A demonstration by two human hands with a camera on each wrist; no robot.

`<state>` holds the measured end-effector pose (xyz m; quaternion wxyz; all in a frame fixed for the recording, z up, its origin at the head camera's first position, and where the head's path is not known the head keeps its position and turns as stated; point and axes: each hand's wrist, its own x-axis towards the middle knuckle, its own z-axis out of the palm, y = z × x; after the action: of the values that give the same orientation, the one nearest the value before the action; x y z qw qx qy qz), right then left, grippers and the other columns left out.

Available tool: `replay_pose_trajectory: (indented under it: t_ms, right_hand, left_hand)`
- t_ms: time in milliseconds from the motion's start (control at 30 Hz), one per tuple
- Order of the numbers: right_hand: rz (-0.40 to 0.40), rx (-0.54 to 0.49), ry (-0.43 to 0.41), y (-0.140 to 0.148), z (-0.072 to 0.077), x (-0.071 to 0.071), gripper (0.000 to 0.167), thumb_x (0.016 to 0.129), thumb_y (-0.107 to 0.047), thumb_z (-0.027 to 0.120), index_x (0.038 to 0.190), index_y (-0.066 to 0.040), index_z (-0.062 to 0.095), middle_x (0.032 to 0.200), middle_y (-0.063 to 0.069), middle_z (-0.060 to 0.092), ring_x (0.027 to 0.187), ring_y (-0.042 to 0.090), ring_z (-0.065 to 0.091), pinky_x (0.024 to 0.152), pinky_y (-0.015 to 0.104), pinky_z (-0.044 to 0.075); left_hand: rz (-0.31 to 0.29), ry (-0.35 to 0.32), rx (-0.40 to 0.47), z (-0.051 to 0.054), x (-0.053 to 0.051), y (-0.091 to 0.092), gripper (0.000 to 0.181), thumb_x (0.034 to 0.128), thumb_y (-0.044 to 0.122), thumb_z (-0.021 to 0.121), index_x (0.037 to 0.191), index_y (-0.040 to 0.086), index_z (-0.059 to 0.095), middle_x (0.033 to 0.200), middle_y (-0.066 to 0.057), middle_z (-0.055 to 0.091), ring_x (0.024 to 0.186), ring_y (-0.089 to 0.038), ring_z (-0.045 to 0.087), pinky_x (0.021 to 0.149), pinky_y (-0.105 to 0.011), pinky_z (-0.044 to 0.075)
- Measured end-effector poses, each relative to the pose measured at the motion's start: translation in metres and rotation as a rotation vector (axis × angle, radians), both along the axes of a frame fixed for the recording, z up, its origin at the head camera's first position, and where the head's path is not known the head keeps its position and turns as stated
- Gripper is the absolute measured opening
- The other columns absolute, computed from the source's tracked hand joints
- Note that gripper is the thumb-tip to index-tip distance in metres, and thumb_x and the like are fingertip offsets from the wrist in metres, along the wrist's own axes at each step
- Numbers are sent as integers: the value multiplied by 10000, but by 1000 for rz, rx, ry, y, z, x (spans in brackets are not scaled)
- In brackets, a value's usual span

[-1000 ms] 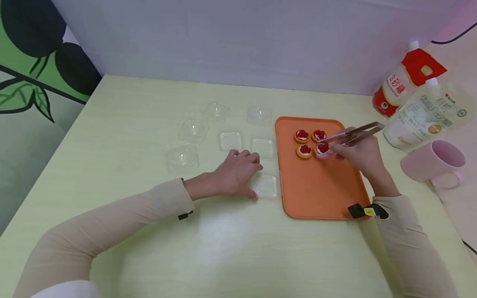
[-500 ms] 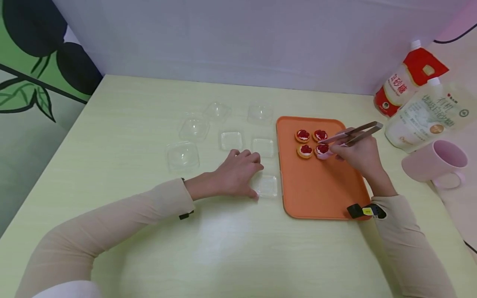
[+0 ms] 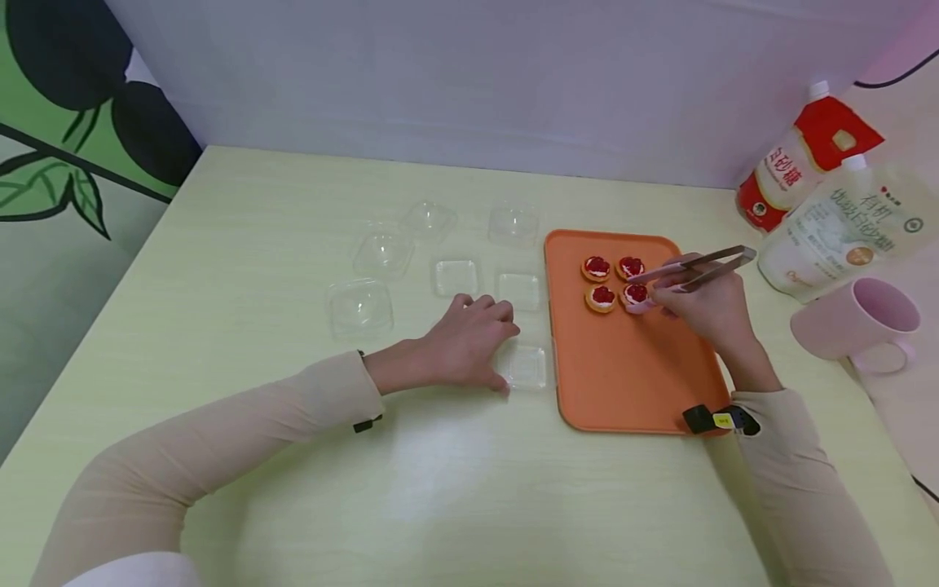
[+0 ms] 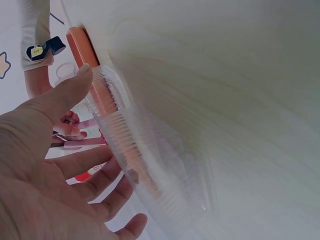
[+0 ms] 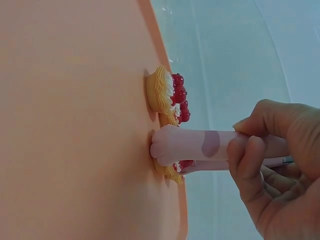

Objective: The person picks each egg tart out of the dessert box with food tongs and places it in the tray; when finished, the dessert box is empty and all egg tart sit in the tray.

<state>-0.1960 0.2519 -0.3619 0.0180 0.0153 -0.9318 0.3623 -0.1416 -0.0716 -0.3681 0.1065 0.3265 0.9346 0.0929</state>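
Observation:
In the head view my right hand point(image 3: 707, 297) pinches metal tongs point(image 3: 722, 267) with pink ends over the orange tray point(image 3: 631, 383). The paw-shaped pink tip point(image 5: 170, 145) covers much of one tart in the right wrist view; the tongs straddle the front right tart point(image 3: 634, 295). Several small tarts point(image 3: 601, 298) with white cream and red berries stand on the tray. My left hand point(image 3: 469, 342) holds a small clear plastic container point(image 3: 526, 367) at its left side, beside the tray. In the left wrist view, thumb and fingers span the ribbed container point(image 4: 130, 145).
Clear plastic bases point(image 3: 455, 277) and domed lids point(image 3: 359, 308) lie on the pale table left of the tray. On the right stand a pink mug point(image 3: 844, 322), a white pouch point(image 3: 829, 232) and a red-and-white pouch point(image 3: 785, 171). A wall runs behind.
Hardly anything differs. Both hands, the tongs, the container and the tarts keep their places; the head view has shifted very slightly.

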Motion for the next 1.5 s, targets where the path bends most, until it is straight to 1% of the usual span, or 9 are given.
replay_pose_trajectory:
  t_ms: [433,567,633,700,867,933,1067,1300,1500]
  right_hand:
    - [-42,-45,50,-1,8,10,387,856,-113,766,1206,-14,635,1087,248,711,554,-71,610,546,170,530]
    - [-48,-109,97,1,7,11,354,856,-92,762,1181,-19,641,855,-49,726,539,-45,617,543,174,533]
    - [-55,-185,111,2,7,11,336,867,-90,751,1171,-19,627,772,-200,666,540,-38,626,552,165,534]
    - [-63,-320,124,3,7,10,304,870,-72,748,1144,-32,622,735,-241,650,538,-19,641,554,158,534]
    - [-90,-699,166,5,10,11,366,825,-37,797,1123,-116,599,818,-58,724,557,74,678,564,178,548]
    - [-99,-799,162,4,12,11,420,818,-52,807,1155,-123,567,870,-1,713,567,105,671,577,188,556]
    - [-104,-990,84,6,17,11,450,834,-41,782,1196,-113,525,921,39,694,593,144,644,608,198,567]
    - [-49,-1395,-73,12,25,13,293,902,39,667,1139,-110,581,901,66,705,648,195,591,589,213,518]
    - [-30,-1546,-155,14,30,15,206,917,47,641,1071,-90,651,911,88,689,630,197,487,522,228,387]
  left_hand:
    - [-2,-3,-21,1,0,1,704,695,493,885,1243,98,688,1142,-12,565,1070,-236,507,1046,-529,332]
    - [4,-5,-27,2,1,1,702,698,494,883,1244,98,688,1141,-8,562,1073,-236,508,1054,-529,328]
    - [5,-2,-24,2,1,1,703,696,495,883,1244,100,688,1137,-5,563,1070,-236,509,1053,-531,327]
    - [2,0,-20,2,1,1,707,693,497,884,1244,99,688,1135,-5,564,1067,-237,510,1050,-535,329]
    - [0,-1,-21,2,1,1,730,692,502,884,1261,92,680,1142,-11,565,1074,-242,512,1048,-538,329]
    - [1,-1,-22,3,1,1,727,693,502,884,1260,94,680,1143,-12,565,1074,-241,511,1047,-536,329]
    - [1,-2,-23,2,1,1,717,696,498,882,1257,100,681,1143,-12,564,1070,-238,509,1045,-535,330]
    - [3,-1,-29,1,0,2,722,700,502,879,1263,96,678,1150,-15,565,1084,-245,514,1045,-532,331]
    - [12,-1,-32,0,-1,2,722,705,509,873,1267,102,675,1163,-16,567,1100,-243,514,1054,-532,328]
